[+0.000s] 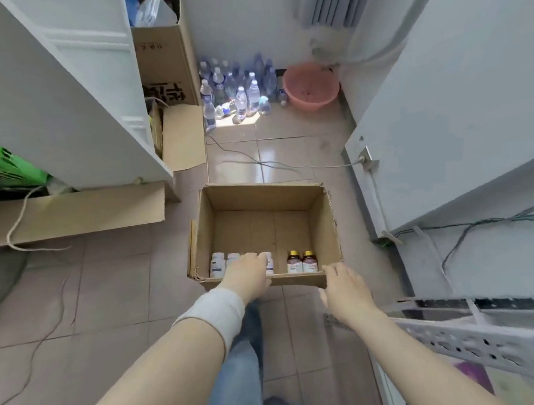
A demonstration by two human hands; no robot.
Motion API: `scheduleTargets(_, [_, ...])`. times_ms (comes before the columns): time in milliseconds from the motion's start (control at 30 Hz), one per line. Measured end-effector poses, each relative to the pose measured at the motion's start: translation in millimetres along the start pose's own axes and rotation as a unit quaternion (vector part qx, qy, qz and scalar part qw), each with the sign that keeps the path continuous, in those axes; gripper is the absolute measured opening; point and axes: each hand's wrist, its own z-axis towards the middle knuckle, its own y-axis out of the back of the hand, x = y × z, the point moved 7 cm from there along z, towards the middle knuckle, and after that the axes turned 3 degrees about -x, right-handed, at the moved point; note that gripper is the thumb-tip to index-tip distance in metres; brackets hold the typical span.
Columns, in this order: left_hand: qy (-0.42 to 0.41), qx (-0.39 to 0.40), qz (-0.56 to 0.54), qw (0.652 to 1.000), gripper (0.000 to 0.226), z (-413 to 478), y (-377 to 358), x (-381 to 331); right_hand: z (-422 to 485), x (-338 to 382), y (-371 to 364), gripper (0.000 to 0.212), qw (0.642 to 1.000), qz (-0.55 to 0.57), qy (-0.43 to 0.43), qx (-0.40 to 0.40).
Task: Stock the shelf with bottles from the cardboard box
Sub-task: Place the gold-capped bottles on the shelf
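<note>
shelf (483,344) at right, stock not discernible | cardboard box (259,199) on floor, judged nearly emptied | right hand (344,288) spread, empty, at near rim | left hand (247,270) laid over white bottles (217,264), grip cannot be told | two brown bottles (302,261) beside, yet to be shelved

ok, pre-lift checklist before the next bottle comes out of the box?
1. Left hand over the white bottles: ok.
2. Left grip closed round a bottle: cannot tell, the fingers hide the caps.
3. Right hand free and open by the near rim of the cardboard box: ok.
4. Brown gold-capped bottles upright, untouched: ok.
5. Room on the shelf: cannot tell, only its perforated edge shows.
</note>
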Motion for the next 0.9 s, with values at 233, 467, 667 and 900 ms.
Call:
scheduleTargets(233, [0.065, 0.122, -0.153, 0.979, 0.048, 78, -48, 13, 87, -2, -38, 0.044, 0.979, 0.162, -0.101, 0.069])
scheduleTargets(467, [0.127, 0.159, -0.255, 0.945, 0.044, 206, -143, 1, 204, -40, -142, 0.043, 0.928, 0.240, -0.231, 0.169])
scheduleTargets(667, [0.165, 0.168, -0.326, 0.915, 0.044, 255, -191, -13, 233, -57, -192, 0.033, 0.928, 0.192, -0.239, 0.210])
scheduleTargets(900, [0.195, 0.181, -0.335, 0.904, 0.062, 267, -204, -1, 245, -57, -200, 0.029, 0.961, 0.132, -0.181, 0.162])
